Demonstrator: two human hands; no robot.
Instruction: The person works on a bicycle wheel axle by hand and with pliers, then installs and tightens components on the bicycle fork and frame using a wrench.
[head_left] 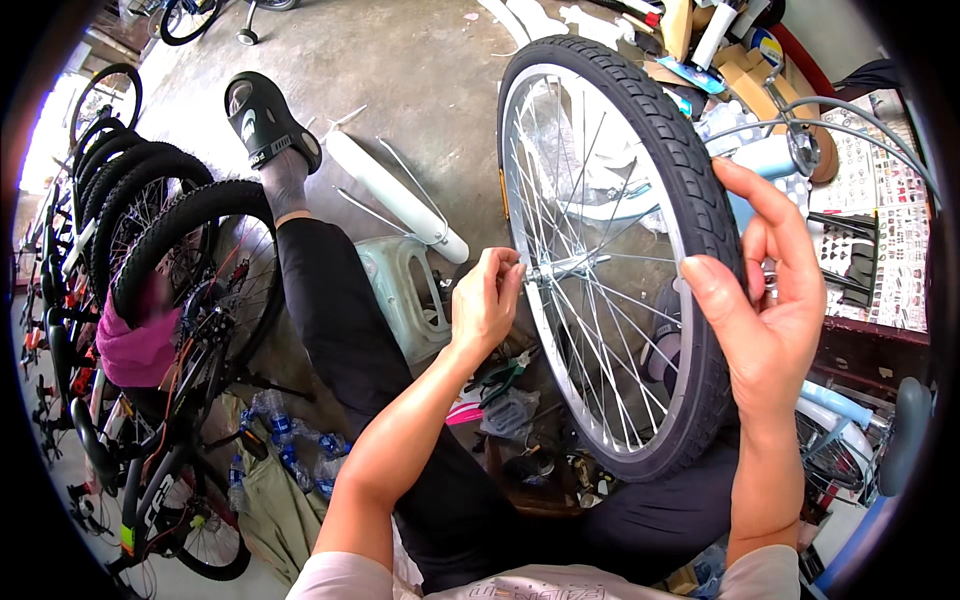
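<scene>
Both hands are on the wheel (620, 250), which stands upright over the person's lap, well apart from each other. Left hand (487, 300): fingers pinched together at the axle (560, 268), at the hub in the wheel's centre; what they pinch is too small to tell. Right hand (765, 300): clamped over the tyre (690, 180) at the rim's right edge, thumb on the near sidewall, fingers wrapped behind.

Step in hand, as judged: axle hardware is being turned or seated by fingertip while the right hand steadies the wheel. The next move calls for a firm hold on the tyre so the wheel does not rotate, and for fine finger rotation at the axle; spokes (610, 330) crowd the hub, so access is tight.

Left of the wheel: a white mudguard (395, 195) and a pale stool (400, 290) on the floor. Below the wheel: pliers and small parts (520, 400).
</scene>
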